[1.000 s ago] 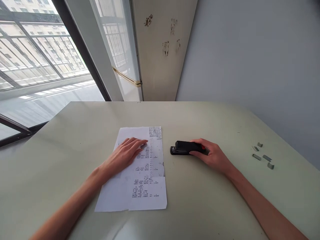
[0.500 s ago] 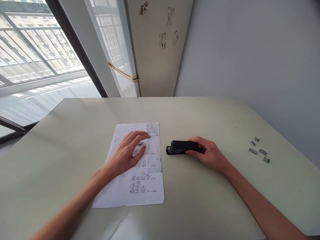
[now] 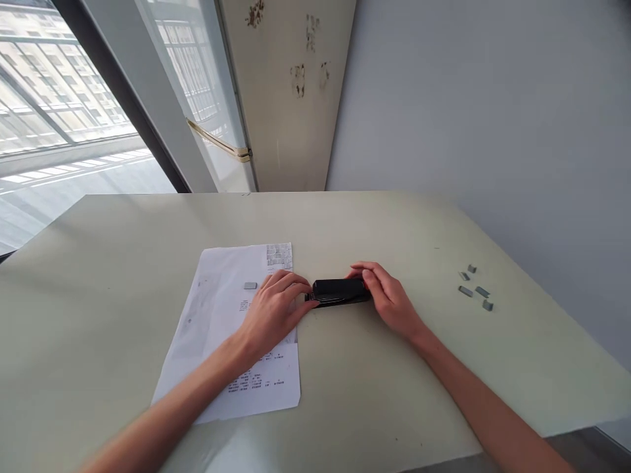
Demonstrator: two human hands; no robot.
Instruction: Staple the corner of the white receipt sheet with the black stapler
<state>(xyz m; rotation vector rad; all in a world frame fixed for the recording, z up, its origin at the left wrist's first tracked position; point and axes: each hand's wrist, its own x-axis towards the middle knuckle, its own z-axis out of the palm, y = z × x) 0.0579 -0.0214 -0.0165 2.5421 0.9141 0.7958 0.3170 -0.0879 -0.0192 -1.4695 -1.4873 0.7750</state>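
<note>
A black stapler (image 3: 339, 289) lies on the table just right of the printed paper. My left hand (image 3: 280, 305) reaches over the paper's right edge, thumb and fingers closed on the stapler's left end. At its other end, by a bit of red, my right hand (image 3: 387, 295) grips it with the thumb on top. On the sheets of paper (image 3: 217, 328), left of my left hand, rests a small grey strip of staples (image 3: 250, 286). Part of the print is hidden under my left hand and forearm.
Several short strips of staples (image 3: 465, 291) are scattered on the right side of the pale table (image 3: 394, 368). Behind the table stand a stained door panel (image 3: 290, 131) with a gold handle (image 3: 219, 141) beside it, and a grey wall (image 3: 468, 112). A window is at the left.
My left hand has left the staple strip on the paper and moved right to take the stapler's left end. My right thumb has shifted on top. The whole view has swung slightly right.
</note>
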